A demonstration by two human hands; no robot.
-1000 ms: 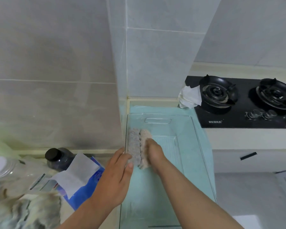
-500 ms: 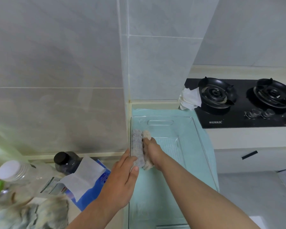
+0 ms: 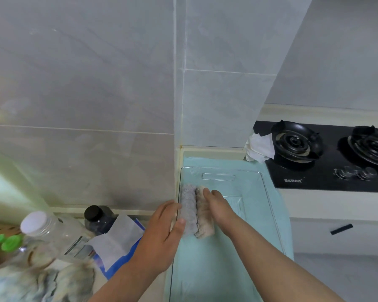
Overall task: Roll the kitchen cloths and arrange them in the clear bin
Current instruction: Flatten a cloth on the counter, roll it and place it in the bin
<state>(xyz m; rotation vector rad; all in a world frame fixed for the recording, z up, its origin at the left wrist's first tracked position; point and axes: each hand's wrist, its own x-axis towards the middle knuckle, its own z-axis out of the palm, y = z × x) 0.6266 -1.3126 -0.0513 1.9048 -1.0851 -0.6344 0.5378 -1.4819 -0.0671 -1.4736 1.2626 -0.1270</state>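
Clear bin [image 3: 249, 192]: lower centre of the frame, on a teal mat [image 3: 216, 269]. Its long side runs away from the person and its left wall sits by the tiled corner.
Unrolled cloths [image 3: 42, 280]: a blurred heap in the lower left corner, well apart from the bin.
Left hand [image 3: 164, 232]: fingers straight along the outside of the bin's left wall, thumb touching the grey roll's near end. It grips nothing.
Right hand [image 3: 218, 205]: inside the bin, fingers laid flat on the beige roll, not curled round it.
Grey roll [image 3: 189, 210]: against the left wall, long axis parallel to the bin's long side.
Beige roll [image 3: 203, 219]: touching the grey roll's right side, same axis.
Likely next slot: the bare floor right of the beige roll. The left hand is nearer the heap.
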